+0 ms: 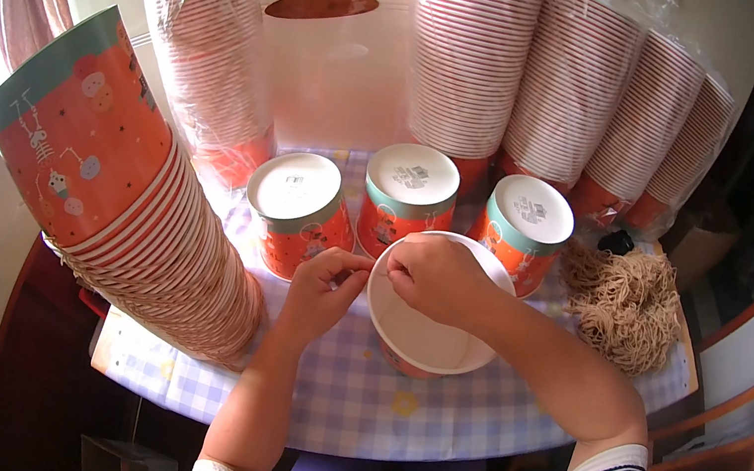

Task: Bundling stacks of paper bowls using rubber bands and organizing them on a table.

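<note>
An orange paper bucket (424,340) with a white inside stands mouth up in front of me on the table. Outside its left rim, my left hand (327,289) is closed in a pinch, fingertips close to the rim. My right hand (439,275) reaches over the mouth and is closed at the inner left side of the rim. Whatever the fingers of either hand hold is too small to make out. Behind this bucket, three more buckets stand upside down: a left one (297,187), a middle one (414,176) and a right one (533,210).
A tall leaning stack of nested buckets (150,206) rises at left. Plastic-wrapped stacks stand at back left (209,44) and back right (468,60). To the right lies a heap of tan cord (631,311). A checked cloth (346,412) covers the table; a wooden chair (723,448) is at right.
</note>
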`<state>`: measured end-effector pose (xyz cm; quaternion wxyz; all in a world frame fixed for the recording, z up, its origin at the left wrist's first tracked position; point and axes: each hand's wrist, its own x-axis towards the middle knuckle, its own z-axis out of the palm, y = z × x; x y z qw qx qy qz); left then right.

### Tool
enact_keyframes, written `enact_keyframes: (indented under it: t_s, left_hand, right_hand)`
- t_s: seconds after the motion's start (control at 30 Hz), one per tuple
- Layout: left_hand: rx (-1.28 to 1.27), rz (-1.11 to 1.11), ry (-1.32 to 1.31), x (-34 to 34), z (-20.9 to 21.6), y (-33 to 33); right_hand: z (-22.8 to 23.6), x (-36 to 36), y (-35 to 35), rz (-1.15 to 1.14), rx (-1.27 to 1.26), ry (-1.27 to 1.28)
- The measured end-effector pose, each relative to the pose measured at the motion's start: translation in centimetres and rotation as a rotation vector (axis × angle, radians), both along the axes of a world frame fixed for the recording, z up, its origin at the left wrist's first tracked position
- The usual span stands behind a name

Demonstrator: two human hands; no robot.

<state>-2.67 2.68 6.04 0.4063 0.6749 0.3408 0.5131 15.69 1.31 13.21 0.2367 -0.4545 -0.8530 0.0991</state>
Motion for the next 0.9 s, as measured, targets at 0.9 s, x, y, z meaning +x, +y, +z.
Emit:
enact_keyframes:
  t_s: [0.9]
  left_hand:
    - [-0.394, -0.286, -0.035, -2.1, 0.9, 0.0]
  right_hand:
    - [3.5, 2.1, -4.2, -0.112, -0.294, 0.244]
